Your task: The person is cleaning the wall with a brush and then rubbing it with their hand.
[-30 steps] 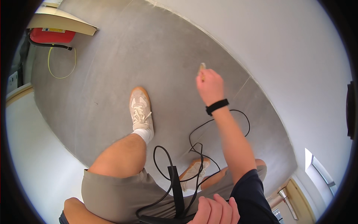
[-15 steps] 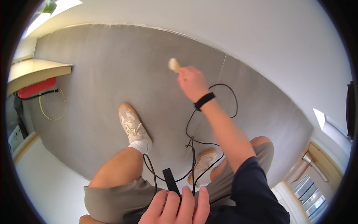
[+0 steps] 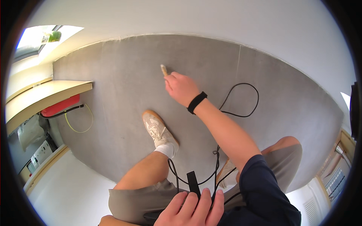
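Stretched out over the grey floor (image 3: 124, 83), my right hand (image 3: 183, 87) is closed around the light wooden handle of a small brush (image 3: 164, 71). Pale bristles point away from me; whether they touch the floor I cannot tell. A black band (image 3: 197, 102) circles the right wrist. Low in the picture, the fingers of my left hand (image 3: 190, 207) bend over something dark at my lap, its shape mostly hidden. From beneath them sticks a flat black strip (image 3: 193, 184), and a thin black cable (image 3: 217, 160) runs close by.
A loop of cable (image 3: 258, 98) lies on the floor right of my arm. Left stands a pale wooden ledge (image 3: 52, 98) with a red object (image 3: 62, 105) and a yellow-green cord (image 3: 77, 131) below. My shoe (image 3: 156, 126) is planted mid-floor. A white wall (image 3: 211, 17) borders the far side.
My right hand has swung left across the floor with the brush, nearer above my left shoe. The whole view has shifted. My left hand stays at my lap.
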Tool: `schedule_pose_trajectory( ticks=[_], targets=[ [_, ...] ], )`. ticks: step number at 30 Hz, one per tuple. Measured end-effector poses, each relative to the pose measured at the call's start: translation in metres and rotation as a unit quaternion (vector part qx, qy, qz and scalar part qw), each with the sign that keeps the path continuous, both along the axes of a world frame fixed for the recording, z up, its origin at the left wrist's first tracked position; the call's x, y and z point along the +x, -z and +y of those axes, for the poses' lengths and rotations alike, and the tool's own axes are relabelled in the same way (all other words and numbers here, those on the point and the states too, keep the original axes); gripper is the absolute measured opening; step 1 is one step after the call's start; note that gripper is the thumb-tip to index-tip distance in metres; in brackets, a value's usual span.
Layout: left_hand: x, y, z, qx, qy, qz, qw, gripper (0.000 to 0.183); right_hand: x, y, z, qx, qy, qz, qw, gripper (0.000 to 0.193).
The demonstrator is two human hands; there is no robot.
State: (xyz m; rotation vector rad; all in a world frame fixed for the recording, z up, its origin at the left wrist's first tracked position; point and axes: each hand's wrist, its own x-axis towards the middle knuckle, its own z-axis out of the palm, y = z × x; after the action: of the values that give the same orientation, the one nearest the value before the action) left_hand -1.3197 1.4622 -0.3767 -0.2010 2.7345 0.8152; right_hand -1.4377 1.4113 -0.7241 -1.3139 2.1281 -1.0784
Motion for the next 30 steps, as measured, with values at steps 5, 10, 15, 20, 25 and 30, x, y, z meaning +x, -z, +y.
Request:
schedule_pose_trajectory(
  ticks=[5,10,15,20,25,30],
  targets=[
    [0.001,0.002,0.004,-0.022,0.005,-0.003,1.000,0.034,-0.015,0.019,0.004,-0.029,0.042,-0.138,0.989,0.015],
    [0.006,0.001,0.005,-0.018,-0.003,0.017,1.000,0.033,-0.071,0.021,0.044,-0.036,0.176,-0.050,0.983,0.013],
    [0.002,0.001,0.009,-0.021,0.003,0.027,0.999,0.032,-0.086,0.002,0.046,-0.060,0.169,0.049,0.983,0.013],
    [0.004,0.008,0.019,-0.056,0.008,0.061,0.997,0.033,-0.056,0.010,0.033,-0.008,0.050,0.098,0.994,0.017],
    [0.011,0.007,0.019,-0.057,-0.033,0.050,0.997,0.033,0.004,0.022,0.011,-0.029,-0.140,0.027,0.989,0.019],
    [-0.005,0.008,0.014,-0.007,-0.018,0.015,1.000,0.028,-0.014,0.021,0.028,-0.048,0.017,-0.175,0.983,0.020]
  ],
)
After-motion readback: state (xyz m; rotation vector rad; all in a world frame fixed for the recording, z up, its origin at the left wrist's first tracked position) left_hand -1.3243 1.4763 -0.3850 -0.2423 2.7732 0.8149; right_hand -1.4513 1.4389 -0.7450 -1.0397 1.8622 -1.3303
